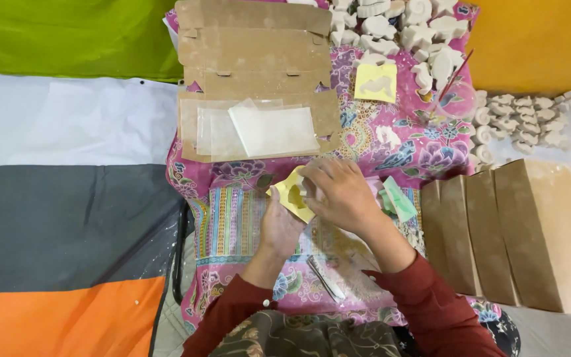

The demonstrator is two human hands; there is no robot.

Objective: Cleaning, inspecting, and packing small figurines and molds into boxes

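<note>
I see both hands meet on a yellow mould (290, 196) at the middle of the patterned cloth (232, 218): my left grip (279, 225) cups it from below, my right grip (342, 195) presses over its top, below the open cardboard box (252, 66).

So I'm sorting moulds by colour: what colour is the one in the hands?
Pale yellow mould, seen in the head view.

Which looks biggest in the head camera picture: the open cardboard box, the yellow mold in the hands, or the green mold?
1. Open cardboard box
2. Yellow mold
3. Green mold, though hands partly hide both molds, so those two are unsure.
</note>
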